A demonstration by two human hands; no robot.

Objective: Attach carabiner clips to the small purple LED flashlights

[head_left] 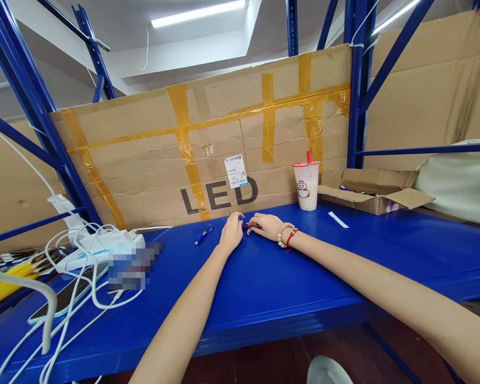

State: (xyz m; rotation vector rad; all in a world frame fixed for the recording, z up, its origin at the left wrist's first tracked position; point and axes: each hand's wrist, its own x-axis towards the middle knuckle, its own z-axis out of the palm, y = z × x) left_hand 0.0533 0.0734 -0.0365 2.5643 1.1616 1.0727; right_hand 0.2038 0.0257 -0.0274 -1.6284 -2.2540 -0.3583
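Note:
My left hand [232, 233] is over the blue shelf top, fingers curled together and seen from the back; what they hold, if anything, is hidden. Just beside it, my right hand [266, 226] has its fingers closed around a small dark purple piece with a shiny metal end [248, 230], too small to name. A beaded bracelet [281, 234] and a red cord [292, 238] circle my right wrist. To the left of my left hand lies a blue pen [204, 235], apart from it.
A lidded drink cup [306, 188] with a red straw stands behind my right hand. Right of it are a white strip [338, 220] and an open cardboard box [378, 202]. White cables [84, 250] tangle at left near a phone [66, 295]. Taped cardboard [144, 176] backs the shelf.

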